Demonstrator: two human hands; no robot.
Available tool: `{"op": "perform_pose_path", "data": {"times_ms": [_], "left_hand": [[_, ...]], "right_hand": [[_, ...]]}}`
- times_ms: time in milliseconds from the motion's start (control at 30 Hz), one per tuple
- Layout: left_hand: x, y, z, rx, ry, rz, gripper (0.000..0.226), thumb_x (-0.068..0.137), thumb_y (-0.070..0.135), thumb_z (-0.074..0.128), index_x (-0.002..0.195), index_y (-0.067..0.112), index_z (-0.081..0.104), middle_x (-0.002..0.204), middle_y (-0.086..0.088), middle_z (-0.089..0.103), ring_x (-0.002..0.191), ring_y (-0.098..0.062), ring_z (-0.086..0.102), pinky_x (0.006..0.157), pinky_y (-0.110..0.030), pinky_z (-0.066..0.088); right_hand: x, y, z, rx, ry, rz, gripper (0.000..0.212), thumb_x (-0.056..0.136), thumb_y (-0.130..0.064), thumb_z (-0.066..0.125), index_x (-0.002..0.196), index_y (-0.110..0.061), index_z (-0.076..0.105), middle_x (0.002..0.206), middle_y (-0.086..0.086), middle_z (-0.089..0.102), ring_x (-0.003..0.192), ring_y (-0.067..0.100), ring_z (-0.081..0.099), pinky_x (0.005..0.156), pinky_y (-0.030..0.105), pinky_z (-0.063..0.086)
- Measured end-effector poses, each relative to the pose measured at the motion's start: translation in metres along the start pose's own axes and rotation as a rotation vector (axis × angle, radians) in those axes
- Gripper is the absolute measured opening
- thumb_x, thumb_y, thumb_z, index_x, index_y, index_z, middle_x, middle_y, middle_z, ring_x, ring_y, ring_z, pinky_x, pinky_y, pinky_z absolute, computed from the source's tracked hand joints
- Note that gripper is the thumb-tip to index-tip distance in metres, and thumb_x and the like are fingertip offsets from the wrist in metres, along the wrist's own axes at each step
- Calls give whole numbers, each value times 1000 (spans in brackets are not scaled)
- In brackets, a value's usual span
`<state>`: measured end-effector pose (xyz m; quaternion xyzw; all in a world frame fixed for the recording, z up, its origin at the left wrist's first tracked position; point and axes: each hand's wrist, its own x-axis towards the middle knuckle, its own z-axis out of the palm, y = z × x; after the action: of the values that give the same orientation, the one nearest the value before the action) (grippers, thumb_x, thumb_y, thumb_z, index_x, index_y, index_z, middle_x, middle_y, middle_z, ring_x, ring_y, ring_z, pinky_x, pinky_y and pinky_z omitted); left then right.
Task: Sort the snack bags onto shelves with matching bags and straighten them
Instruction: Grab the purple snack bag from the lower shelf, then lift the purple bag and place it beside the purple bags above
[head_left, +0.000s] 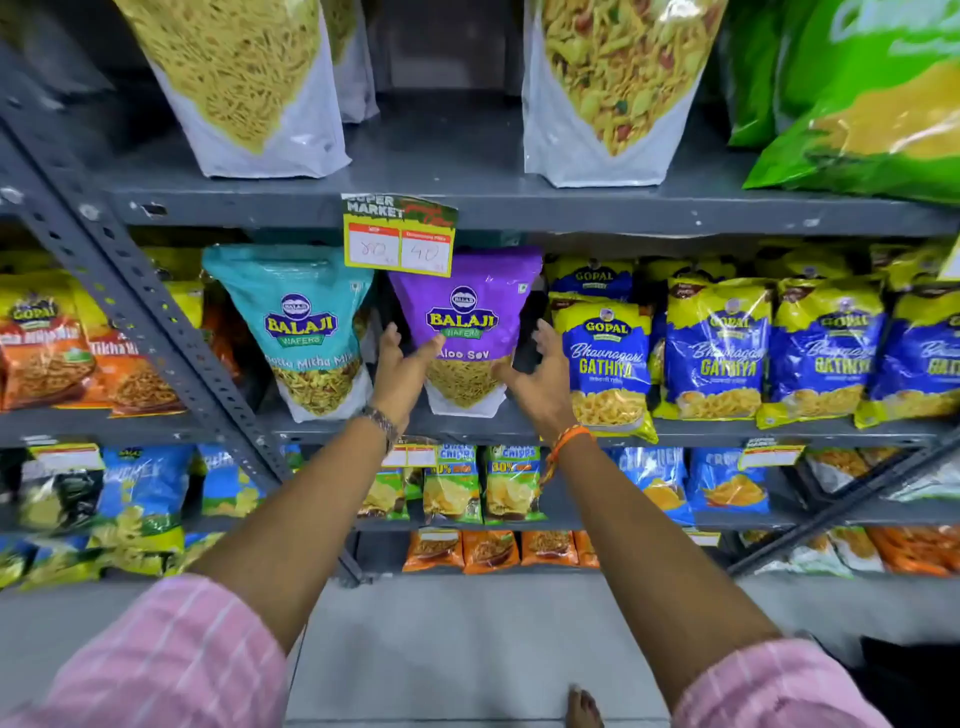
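Observation:
A purple Balaji Aloo Sev bag (467, 291) stands upright on the grey middle shelf (727, 427). My left hand (402, 369) is at its left edge, thumb across the front and fingers behind, gripping that side. My right hand (540, 371) is spread open at the bag's right edge, touching or nearly touching it. A teal Balaji Khatta Mitha Mix bag (304, 322) stands just to the left. Blue and yellow Gopal Bhavnagari Gathiya bags (717, 348) fill the shelf to the right, the nearest one (605, 358) close to my right wrist.
Orange Gopal bags (47, 353) sit at far left behind a slanted grey shelf brace (156, 332). A price tag (399, 236) hangs above the purple bag. Large clear namkeen pouches (613, 78) and a green bag (872, 93) occupy the top shelf. Chip bags (483, 483) fill lower shelves.

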<state>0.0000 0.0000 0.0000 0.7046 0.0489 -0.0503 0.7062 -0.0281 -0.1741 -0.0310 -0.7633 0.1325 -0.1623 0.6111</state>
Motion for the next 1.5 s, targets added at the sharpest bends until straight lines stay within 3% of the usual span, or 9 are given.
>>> {"op": "perform_pose_path", "data": {"times_ms": [100, 267, 467, 667, 767, 1000, 1167, 1367, 1500], "left_hand": [[25, 0, 1, -8, -30, 29, 70, 93, 17, 74, 153, 6, 40, 154, -14, 53, 130, -22, 59, 112, -35, 46], [51, -5, 2, 3, -48, 96, 54, 87, 9, 80, 135, 4, 57, 117, -5, 75, 90, -2, 75, 74, -18, 60], [58, -22, 6, 50, 23, 186, 43, 84, 2, 81, 118, 16, 60, 113, -5, 75, 90, -5, 76, 80, -28, 63], [40, -30, 5, 40, 50, 227, 56, 80, -1, 83, 130, -2, 57, 116, -11, 74, 95, -11, 75, 86, -36, 63], [12, -32, 5, 37, 71, 225, 63, 73, 16, 89, 127, -2, 60, 113, -8, 76, 95, -10, 76, 83, -34, 64], [-68, -25, -12, 97, 125, 342, 53, 63, 45, 90, 109, 35, 64, 105, 9, 79, 99, -15, 77, 88, -51, 63], [-114, 18, -21, 129, 219, 472, 68, 65, 64, 85, 114, 22, 63, 104, 4, 79, 93, -18, 77, 80, -52, 63], [-139, 126, -26, 117, 261, 669, 57, 64, 57, 86, 108, 29, 63, 93, 21, 77, 83, -4, 75, 78, -41, 63], [-128, 199, -28, 47, 226, 750, 62, 65, 57, 86, 112, 24, 63, 103, 9, 79, 92, -11, 77, 86, -46, 63]], "right_hand": [[17, 16, -1, -4, -176, 31, 108, 60, -12, 93, 149, -9, 32, 151, 14, 46, 137, 20, 45, 110, 35, 41], [40, 33, 11, 68, -326, 20, 106, 55, 16, 88, 144, -2, 34, 126, 5, 61, 107, -2, 64, 89, 22, 57], [50, 45, 20, 104, -355, 66, 87, 58, 10, 90, 135, 1, 50, 121, 13, 68, 94, -3, 71, 80, 21, 59], [30, 37, 10, 93, -332, 72, 84, 57, 7, 91, 131, -1, 54, 124, 17, 70, 107, 20, 71, 87, 32, 61], [6, 33, 0, 82, -333, 86, 81, 56, 11, 90, 128, -2, 57, 115, 9, 72, 96, 6, 72, 81, 26, 61], [-58, 2, -28, 52, -408, 83, 70, 57, 12, 89, 117, -13, 63, 106, -1, 76, 95, 4, 74, 79, 25, 61], [-88, -60, -49, 96, -454, 30, 69, 56, 13, 89, 116, -12, 65, 111, 8, 78, 105, 21, 75, 89, 42, 62], [-99, -162, -72, 198, -465, -137, 68, 59, 24, 80, 117, -7, 61, 96, -6, 80, 90, 9, 76, 73, 22, 60], [-84, -218, -72, 279, -400, -277, 79, 58, 15, 83, 129, 0, 51, 116, 9, 75, 102, 16, 73, 82, 29, 62]]}}
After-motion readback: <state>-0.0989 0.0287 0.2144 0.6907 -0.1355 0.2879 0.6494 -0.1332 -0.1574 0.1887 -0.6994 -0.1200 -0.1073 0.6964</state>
